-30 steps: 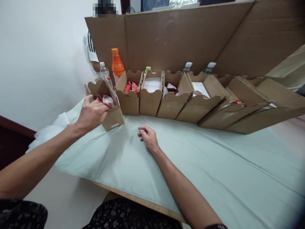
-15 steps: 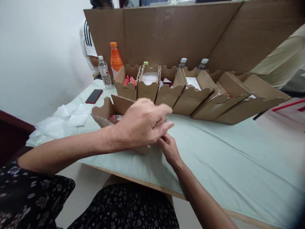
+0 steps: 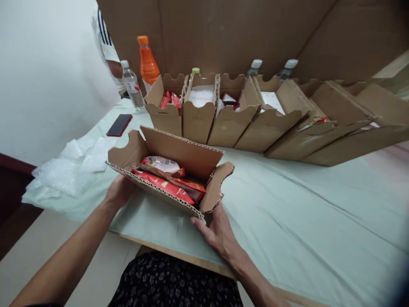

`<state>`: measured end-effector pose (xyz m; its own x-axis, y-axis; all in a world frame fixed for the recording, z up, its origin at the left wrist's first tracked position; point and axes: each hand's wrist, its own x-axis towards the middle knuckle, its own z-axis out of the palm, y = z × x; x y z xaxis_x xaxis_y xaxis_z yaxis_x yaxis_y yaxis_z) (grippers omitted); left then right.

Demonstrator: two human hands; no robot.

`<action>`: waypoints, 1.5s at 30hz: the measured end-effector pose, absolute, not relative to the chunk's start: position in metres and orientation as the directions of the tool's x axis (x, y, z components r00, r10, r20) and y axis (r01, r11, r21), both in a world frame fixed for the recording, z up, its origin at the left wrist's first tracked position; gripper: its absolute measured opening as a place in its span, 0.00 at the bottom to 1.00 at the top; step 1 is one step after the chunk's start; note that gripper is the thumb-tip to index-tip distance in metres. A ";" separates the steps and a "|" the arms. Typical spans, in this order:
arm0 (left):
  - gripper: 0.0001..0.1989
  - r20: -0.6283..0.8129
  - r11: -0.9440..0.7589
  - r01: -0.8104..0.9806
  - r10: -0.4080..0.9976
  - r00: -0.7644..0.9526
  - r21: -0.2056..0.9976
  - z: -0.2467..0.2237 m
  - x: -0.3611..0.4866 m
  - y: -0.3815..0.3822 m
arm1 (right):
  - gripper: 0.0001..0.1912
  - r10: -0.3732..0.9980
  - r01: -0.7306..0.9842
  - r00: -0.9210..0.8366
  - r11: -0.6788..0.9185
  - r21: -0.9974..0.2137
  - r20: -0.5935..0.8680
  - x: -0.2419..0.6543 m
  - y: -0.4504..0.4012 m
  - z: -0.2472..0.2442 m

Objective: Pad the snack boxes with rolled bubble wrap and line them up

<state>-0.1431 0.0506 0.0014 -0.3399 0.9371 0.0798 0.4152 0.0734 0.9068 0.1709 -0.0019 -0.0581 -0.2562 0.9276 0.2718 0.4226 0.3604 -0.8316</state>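
Observation:
An open cardboard box (image 3: pixel 182 147) sits in front of me with its top uncovered. Inside lie red snack packets (image 3: pixel 169 186) and a pink-and-white packet (image 3: pixel 161 163). At the box's near left side is my left hand (image 3: pixel 119 192), its fingers partly hidden behind and under the cardboard. My right hand (image 3: pixel 219 230) grips the near right corner, with the thumb on the front wall and the other fingers around the right end.
Several cardboard boxes (image 3: pixel 164 121) with goods inside stand in a row behind. Bubble wrap (image 3: pixel 60 170) and a phone (image 3: pixel 119 125) lie at left, near a water bottle (image 3: pixel 132 87) and an orange drink bottle (image 3: pixel 148 64). A tall cardboard panel (image 3: pixel 223 34) rises behind; a person's sleeve (image 3: pixel 107 38) shows beside it.
My left hand has moved from above the box down to its left side, uncovering the packets. My right hand now holds the right corner. The view has tilted downward.

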 end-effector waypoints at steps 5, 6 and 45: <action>0.24 -0.116 0.085 -0.106 0.932 -0.344 0.991 -0.010 -0.109 0.051 | 0.33 0.940 0.442 -0.198 0.337 -0.831 0.276 0.172 0.008 -0.046; 0.24 -0.114 0.070 -0.140 0.934 -0.338 0.988 -0.009 -0.104 0.054 | 0.30 0.948 0.451 -0.175 0.317 -0.834 0.266 0.176 0.011 -0.042; 0.21 0.251 0.301 0.950 0.916 -0.313 0.088 -0.039 -0.256 0.038 | 0.31 0.961 0.669 0.260 -0.110 -0.735 0.093 0.250 0.065 -0.049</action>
